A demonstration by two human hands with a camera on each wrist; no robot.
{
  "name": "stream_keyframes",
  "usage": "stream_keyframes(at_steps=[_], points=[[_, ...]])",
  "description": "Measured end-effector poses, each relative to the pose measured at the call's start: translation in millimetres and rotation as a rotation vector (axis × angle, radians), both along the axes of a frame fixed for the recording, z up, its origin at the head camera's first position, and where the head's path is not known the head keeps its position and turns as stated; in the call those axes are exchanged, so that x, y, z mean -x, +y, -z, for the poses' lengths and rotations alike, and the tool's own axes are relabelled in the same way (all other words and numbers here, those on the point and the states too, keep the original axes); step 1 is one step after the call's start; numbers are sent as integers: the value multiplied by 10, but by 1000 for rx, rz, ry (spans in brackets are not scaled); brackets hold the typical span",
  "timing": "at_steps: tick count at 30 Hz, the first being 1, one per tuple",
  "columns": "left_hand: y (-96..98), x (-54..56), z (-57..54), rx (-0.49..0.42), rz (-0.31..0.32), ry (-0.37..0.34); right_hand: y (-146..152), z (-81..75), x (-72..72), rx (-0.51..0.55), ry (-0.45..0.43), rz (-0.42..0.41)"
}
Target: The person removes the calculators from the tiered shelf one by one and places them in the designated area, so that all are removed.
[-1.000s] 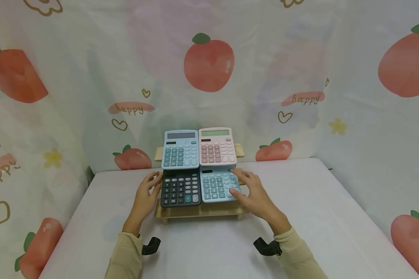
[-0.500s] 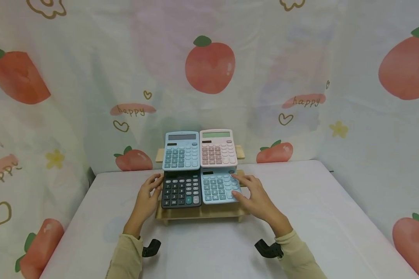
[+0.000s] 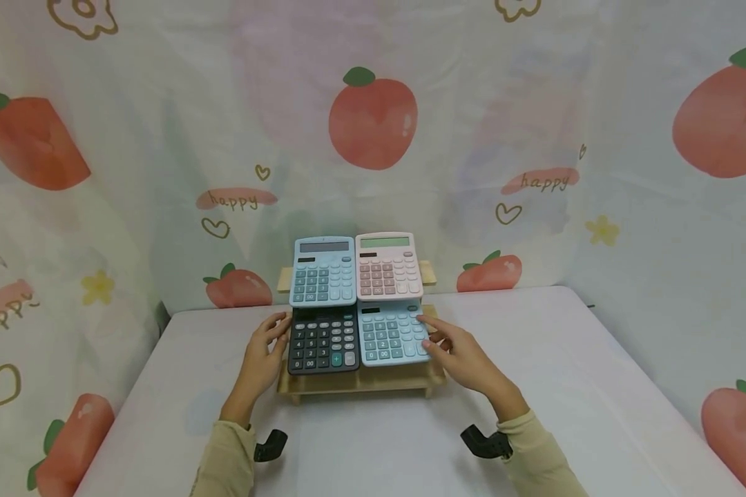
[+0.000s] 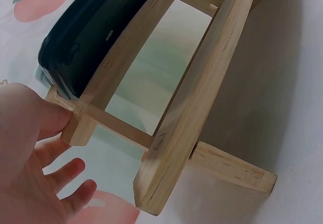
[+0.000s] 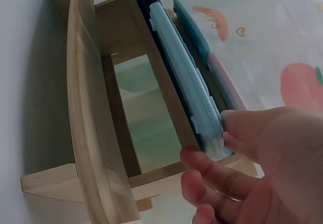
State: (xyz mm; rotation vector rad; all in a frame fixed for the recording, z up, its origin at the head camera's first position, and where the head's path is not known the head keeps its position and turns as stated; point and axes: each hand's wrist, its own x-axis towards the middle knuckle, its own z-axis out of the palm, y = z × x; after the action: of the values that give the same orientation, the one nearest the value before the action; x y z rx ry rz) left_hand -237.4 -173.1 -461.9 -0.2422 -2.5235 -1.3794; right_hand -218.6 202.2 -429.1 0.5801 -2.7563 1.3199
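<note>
A two-tier wooden rack (image 3: 360,381) holds calculators. On its lower tier, a black calculator (image 3: 323,342) stands beside a light blue calculator (image 3: 390,338). My left hand (image 3: 264,355) is at the black calculator's left side; in the left wrist view its thumb touches the wooden end beside that calculator, and the other fingers are loosely bent. My right hand (image 3: 466,355) is at the light blue calculator's right side. In the right wrist view, the thumb touches the edge of that calculator (image 5: 186,77), while other fingertips lie near the wooden rail. Exact contact behind the calculator is hidden.
Leaning on the upper tier are another light blue calculator (image 3: 323,271) and a pink calculator (image 3: 388,267). The rack stands on a white table (image 3: 373,449), close to the patterned cloth backdrop (image 3: 373,193). A black wrist mount (image 3: 486,442) sticks out from each sleeve.
My right hand has shifted slightly right, its thumb and index finger sliding from the light blue calculator's face to its right edge. The left hand stays by the black calculator.
</note>
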Motion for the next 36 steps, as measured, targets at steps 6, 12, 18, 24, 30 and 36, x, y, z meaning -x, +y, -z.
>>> stream_keyframes(at_steps=[6,12,18,24,30,36], points=[[15,-15,11,0,-6,-7,75,93,59,168,-106,-100],[27,-19,22,0,4,19,120,159,89,304,-218,-130],[14,-8,29,6,6,21,130,206,103,393,-270,-140],[5,3,40,-9,3,19,155,226,123,423,-297,-127],[-7,2,62,-10,-3,4,197,244,132,416,-333,-144],[-9,-3,60,-12,-17,30,240,244,159,437,-366,-159]])
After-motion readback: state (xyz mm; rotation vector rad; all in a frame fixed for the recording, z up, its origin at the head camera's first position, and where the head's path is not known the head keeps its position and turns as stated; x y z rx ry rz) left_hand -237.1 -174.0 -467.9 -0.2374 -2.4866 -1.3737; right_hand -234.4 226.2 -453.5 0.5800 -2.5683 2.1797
